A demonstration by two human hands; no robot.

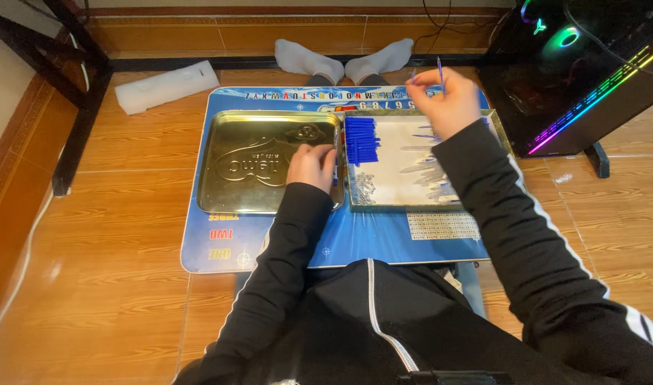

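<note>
Clearly risky: right hand (pixel 447 100) pinching pen (pixel 440 71) at 12 o'clock could drop it; left hand (pixel 312 165) closed on blue piece over tin (pixel 234 171).

A thin blue plastic pen barrel (pixel 440 71) stands nearly upright at the far right, pinched in the right hand (pixel 444 103). The shallow gold metal tin lid (pixel 255 153) lies flat left of centre, under the left hand (pixel 312 165).
</note>
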